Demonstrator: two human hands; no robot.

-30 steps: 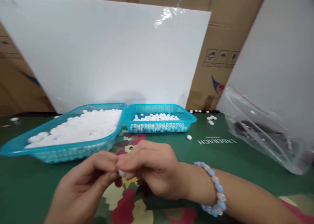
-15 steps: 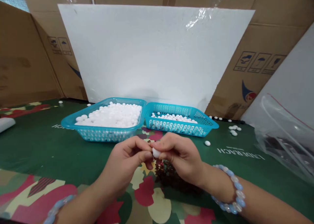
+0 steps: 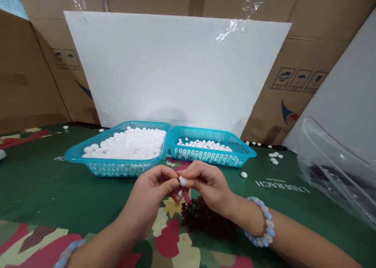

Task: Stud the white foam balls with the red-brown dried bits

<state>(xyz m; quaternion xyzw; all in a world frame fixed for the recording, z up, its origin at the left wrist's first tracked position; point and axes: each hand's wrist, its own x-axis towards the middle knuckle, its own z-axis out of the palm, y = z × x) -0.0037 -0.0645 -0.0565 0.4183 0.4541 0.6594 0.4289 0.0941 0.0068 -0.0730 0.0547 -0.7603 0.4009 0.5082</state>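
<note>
Head view: left hand (image 3: 146, 195) and right hand (image 3: 210, 186) pinch one white ball (image 3: 183, 181); a second ball (image 3: 180, 193) has newly appeared just beneath it, suggesting paired handling.

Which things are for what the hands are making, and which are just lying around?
Probably being used:
left hand and right hand
white ball in their fingers
two blue baskets of white balls
dark red clump

Probably just lying about:
loose ball by the right basket
clear plastic bag
</note>
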